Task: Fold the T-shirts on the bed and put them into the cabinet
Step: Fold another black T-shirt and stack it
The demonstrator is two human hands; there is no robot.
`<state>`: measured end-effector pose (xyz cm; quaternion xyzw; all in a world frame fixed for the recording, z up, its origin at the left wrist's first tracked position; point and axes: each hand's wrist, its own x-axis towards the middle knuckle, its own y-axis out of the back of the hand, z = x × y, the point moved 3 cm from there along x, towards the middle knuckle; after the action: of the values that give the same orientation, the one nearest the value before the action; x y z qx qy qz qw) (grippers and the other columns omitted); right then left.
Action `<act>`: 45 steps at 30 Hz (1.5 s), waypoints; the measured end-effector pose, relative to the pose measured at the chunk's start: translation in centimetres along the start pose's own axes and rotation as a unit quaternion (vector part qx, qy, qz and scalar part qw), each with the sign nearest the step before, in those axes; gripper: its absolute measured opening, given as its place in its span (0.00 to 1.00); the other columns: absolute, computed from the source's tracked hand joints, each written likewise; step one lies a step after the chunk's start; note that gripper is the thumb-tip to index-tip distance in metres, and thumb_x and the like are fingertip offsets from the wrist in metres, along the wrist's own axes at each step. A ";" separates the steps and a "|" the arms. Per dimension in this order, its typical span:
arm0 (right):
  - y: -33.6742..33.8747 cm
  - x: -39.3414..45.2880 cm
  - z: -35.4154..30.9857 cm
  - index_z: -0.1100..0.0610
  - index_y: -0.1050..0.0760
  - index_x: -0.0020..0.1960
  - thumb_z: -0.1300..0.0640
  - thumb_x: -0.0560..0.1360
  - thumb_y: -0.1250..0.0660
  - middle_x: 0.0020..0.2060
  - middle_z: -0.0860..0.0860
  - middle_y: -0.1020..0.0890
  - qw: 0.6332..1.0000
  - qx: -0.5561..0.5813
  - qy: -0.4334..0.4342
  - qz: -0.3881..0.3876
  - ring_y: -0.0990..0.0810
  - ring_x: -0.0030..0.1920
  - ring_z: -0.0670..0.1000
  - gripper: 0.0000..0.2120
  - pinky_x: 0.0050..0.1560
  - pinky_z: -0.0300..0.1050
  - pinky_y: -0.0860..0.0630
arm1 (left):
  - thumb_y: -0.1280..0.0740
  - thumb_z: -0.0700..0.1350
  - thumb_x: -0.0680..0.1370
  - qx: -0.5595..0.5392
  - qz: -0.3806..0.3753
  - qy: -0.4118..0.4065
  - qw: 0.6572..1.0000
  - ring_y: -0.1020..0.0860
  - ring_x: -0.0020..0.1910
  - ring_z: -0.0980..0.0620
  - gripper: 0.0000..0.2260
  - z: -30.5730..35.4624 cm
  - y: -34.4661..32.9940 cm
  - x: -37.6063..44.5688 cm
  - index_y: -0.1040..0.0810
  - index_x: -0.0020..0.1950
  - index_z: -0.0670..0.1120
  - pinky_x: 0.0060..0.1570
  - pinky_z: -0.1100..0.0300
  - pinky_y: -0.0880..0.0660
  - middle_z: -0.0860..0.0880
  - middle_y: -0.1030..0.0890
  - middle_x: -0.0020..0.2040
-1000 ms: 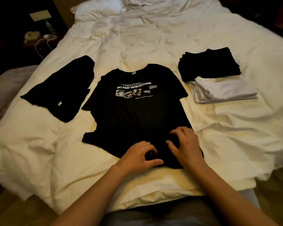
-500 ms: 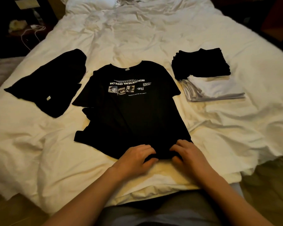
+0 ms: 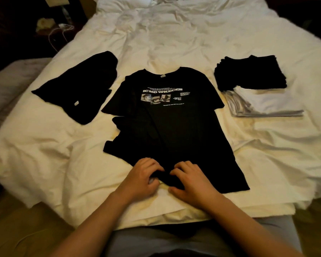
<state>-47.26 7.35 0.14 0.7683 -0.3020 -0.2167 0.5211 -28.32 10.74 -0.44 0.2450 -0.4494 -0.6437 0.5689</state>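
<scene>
A: Where are the person's hands?
B: The left hand (image 3: pixel 144 178) and right hand (image 3: pixel 190 179), fingers curled, pinch the near hem of a black T-shirt (image 3: pixel 167 127) spread on the bed (image 3: pixel 183 39).
A: How might it handle?
B: Probably light and limp; best held by hem or shoulders.

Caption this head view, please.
Both hands grip the printed black cotton T-shirt's hem on the white bed.

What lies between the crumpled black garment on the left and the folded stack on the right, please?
The printed black T-shirt lies spread between them, seen in the head view.
</scene>
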 end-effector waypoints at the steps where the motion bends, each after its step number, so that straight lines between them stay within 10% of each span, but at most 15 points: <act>1: -0.3 0.6 -0.7 0.50 0.27 0.69 0.38 0.75 0.36 0.64 0.48 0.27 1.000 -0.007 0.011 0.001 0.29 0.64 0.51 0.27 0.64 0.47 0.33 | 0.36 0.45 0.68 -0.006 0.001 0.013 1.000 0.24 0.57 0.56 0.18 -0.7 0.6 -0.3 0.20 0.57 0.48 0.71 0.56 0.35 0.54 0.21 0.54; 14: -3.4 7.2 -6.8 0.56 0.27 0.67 0.42 0.76 0.35 0.61 0.55 0.24 0.994 -0.086 0.046 0.047 0.25 0.60 0.58 0.25 0.58 0.52 0.27 | 0.34 0.43 0.74 0.136 0.114 0.163 0.970 0.24 0.54 0.47 0.08 -8.6 5.0 -2.4 0.19 0.51 0.45 0.69 0.52 0.35 0.49 0.20 0.50; 29: -2.2 8.8 -9.6 0.56 0.23 0.49 0.50 0.72 0.35 0.44 0.53 0.20 0.994 -0.028 0.103 0.035 0.22 0.47 0.56 0.11 0.48 0.50 0.27 | 0.32 0.45 0.76 0.001 0.131 0.120 0.984 0.28 0.42 0.63 0.06 -8.1 8.2 -8.1 0.18 0.50 0.47 0.47 0.77 0.34 0.58 0.25 0.42; 33: -2.5 8.0 -10.3 0.55 0.25 0.60 0.48 0.75 0.36 0.52 0.53 0.22 0.993 -0.033 0.109 -0.037 0.24 0.54 0.55 0.17 0.54 0.50 0.29 | 0.33 0.50 0.73 -0.012 0.154 0.115 0.981 0.28 0.35 0.61 0.09 -7.1 8.2 -10.4 0.18 0.42 0.46 0.39 0.72 0.32 0.54 0.26 0.34; 38: -3.6 7.9 -11.6 0.53 0.29 0.69 0.47 0.77 0.37 0.57 0.51 0.23 0.991 -0.016 0.133 -0.005 0.23 0.56 0.54 0.22 0.56 0.49 0.26 | 0.30 0.52 0.78 -0.068 0.290 0.291 0.909 0.23 0.41 0.56 0.09 -7.5 8.2 -10.8 0.20 0.44 0.47 0.44 0.64 0.28 0.54 0.22 0.40; 45: -3.2 9.0 -13.7 0.56 0.23 0.60 0.52 0.77 0.39 0.50 0.53 0.19 0.988 0.015 0.155 0.024 0.20 0.50 0.57 0.15 0.49 0.51 0.23 | 0.27 0.47 0.76 -0.206 0.227 0.446 0.841 0.21 0.35 0.53 0.09 -8.8 8.5 -9.8 0.20 0.38 0.46 0.39 0.57 0.27 0.52 0.20 0.33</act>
<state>-31.15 11.19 1.93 0.7927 -0.2390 -0.0782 0.5554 -14.41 17.88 0.77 0.2743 -0.0471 -0.3952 0.8754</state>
